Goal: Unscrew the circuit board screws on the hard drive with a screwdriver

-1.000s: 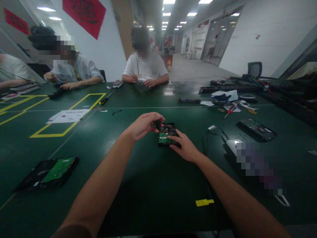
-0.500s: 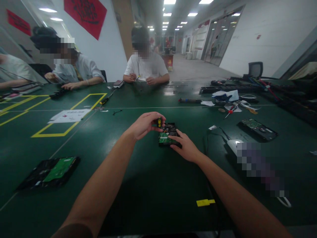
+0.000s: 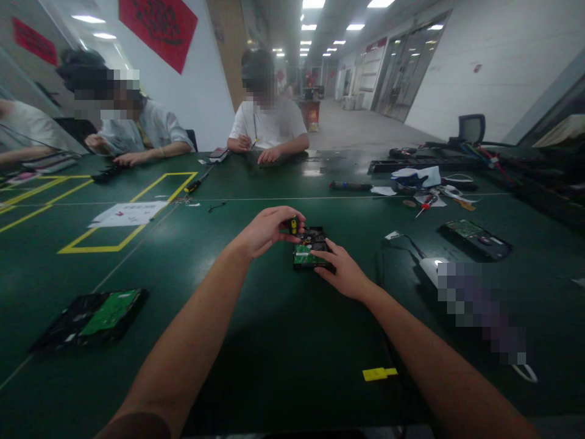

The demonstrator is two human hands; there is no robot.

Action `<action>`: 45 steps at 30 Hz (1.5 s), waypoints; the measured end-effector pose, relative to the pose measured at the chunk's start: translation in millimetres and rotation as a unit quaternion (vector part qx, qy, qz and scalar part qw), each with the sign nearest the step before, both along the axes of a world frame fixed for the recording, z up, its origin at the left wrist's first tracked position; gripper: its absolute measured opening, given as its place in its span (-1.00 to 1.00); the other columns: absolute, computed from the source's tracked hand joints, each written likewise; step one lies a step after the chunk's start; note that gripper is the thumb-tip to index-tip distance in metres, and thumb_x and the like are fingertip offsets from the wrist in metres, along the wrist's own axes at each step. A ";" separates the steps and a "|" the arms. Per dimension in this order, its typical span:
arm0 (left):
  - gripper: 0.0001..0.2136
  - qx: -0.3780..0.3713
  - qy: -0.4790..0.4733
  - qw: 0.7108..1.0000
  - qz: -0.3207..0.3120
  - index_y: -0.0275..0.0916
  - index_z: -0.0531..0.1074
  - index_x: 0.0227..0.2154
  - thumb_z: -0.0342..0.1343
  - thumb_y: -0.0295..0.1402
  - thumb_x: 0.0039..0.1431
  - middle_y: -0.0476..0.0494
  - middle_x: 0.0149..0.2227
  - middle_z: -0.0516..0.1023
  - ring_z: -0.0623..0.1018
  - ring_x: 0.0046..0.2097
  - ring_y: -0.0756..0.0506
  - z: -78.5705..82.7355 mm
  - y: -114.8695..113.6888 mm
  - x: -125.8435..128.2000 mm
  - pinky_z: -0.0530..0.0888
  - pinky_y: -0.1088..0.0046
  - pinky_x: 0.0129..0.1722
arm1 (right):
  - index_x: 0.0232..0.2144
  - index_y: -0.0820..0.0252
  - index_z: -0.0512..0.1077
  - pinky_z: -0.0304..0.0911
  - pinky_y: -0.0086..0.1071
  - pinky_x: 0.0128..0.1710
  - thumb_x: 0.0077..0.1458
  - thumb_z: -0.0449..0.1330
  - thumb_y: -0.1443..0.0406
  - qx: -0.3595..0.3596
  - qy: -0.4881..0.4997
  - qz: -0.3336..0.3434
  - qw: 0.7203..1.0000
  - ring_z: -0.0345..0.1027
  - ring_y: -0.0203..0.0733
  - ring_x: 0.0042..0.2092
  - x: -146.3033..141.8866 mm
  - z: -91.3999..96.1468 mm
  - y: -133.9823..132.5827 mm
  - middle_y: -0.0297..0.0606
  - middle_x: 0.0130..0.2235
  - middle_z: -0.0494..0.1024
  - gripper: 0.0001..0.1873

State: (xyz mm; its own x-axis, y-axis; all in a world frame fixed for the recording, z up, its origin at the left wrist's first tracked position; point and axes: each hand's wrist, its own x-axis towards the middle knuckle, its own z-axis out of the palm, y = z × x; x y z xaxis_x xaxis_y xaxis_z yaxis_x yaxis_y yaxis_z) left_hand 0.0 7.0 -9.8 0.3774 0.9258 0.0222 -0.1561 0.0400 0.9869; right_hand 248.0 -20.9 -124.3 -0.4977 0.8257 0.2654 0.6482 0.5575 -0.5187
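Note:
A hard drive with its green circuit board facing up lies on the table in front of me. My left hand is closed round the black-and-yellow handle of a screwdriver above the far left part of the drive. The screwdriver's tip is hidden by my fingers. From the right, my right hand grips the drive's edge, its thumb at the near side and its fingers across the board.
Another hard drive lies at the left, and one at the right. Near the right forearm are a power strip and a yellow tag. Screwdrivers and scraps lie farther back. Co-workers sit across the table.
Both my hands and the hard drive look unmoved. Across the table, a co-worker's hand has shifted left and down towards the tabletop.

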 end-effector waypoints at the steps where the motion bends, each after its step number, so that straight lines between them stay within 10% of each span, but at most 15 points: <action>1: -0.79 0.000 0.000 1.000 0.002 -0.29 0.56 -0.30 0.15 -0.23 0.18 -0.26 -0.26 0.54 0.53 -0.17 -0.16 0.0 -0.1 0.1 0.57 0.30 -0.28 | 0.21 -0.11 0.36 0.02 0.14 0.27 0.24 0.20 0.14 0.001 0.002 0.002 1.000 0.01 0.11 0.36 -0.1 -0.7 0.3 -0.13 0.40 0.09 -0.51; 39: -0.77 0.003 -0.010 1.000 0.028 -0.34 0.56 -0.28 0.15 -0.26 0.18 -0.28 -0.27 0.56 0.55 -0.18 -0.16 5.0 -0.3 -0.5 0.57 0.33 -0.29 | 0.32 -0.03 0.18 0.02 0.13 0.28 0.18 0.23 0.01 -0.034 0.034 -0.020 0.999 -0.01 0.14 0.37 1.8 7.3 -6.0 -0.02 0.39 0.09 -0.29; 45: -0.78 0.008 -0.012 0.999 0.037 -0.34 0.56 -0.28 0.15 -0.27 0.18 -0.28 -0.26 0.55 0.54 -0.18 -0.15 6.1 1.3 -2.3 0.57 0.33 -0.30 | 0.14 0.05 0.38 0.17 0.04 0.21 0.28 0.10 0.04 0.041 0.096 -0.098 0.990 0.20 0.06 0.27 16.9 12.0 5.7 -0.07 0.31 0.26 -0.54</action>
